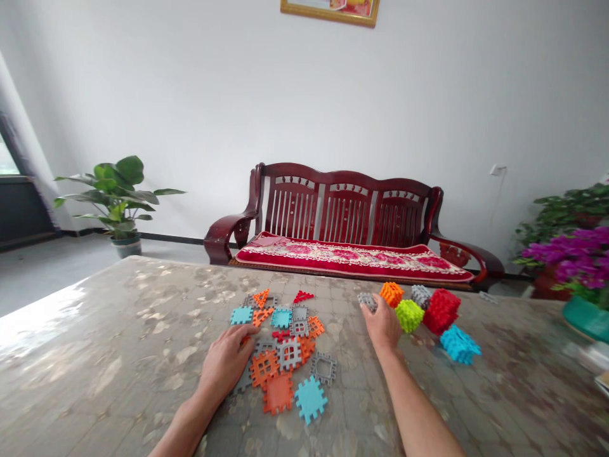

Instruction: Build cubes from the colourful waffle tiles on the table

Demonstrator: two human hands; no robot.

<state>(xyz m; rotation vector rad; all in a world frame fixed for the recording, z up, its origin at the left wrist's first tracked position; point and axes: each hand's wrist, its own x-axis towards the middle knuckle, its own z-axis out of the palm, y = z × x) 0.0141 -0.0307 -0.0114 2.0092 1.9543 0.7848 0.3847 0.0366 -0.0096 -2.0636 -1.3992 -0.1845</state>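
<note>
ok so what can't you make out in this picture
All in the head view:
- Anything beneath the left hand: hidden by the hand itself.
- The full shape of the grey piece: partly covered by the right hand.
- Most of the framed picture: cut off by the top edge.
- The purple flowers' far side: cut off by the right edge.

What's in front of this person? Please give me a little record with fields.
Left hand: at the left edge of the flat pieces
Right hand: thumb and fingers on a gray block
Flat pieces: orange, gray, blue, red
Other blocks: orange, green, gray, red, blue
Surface: table
Beyond: bench with red cushion
</note>
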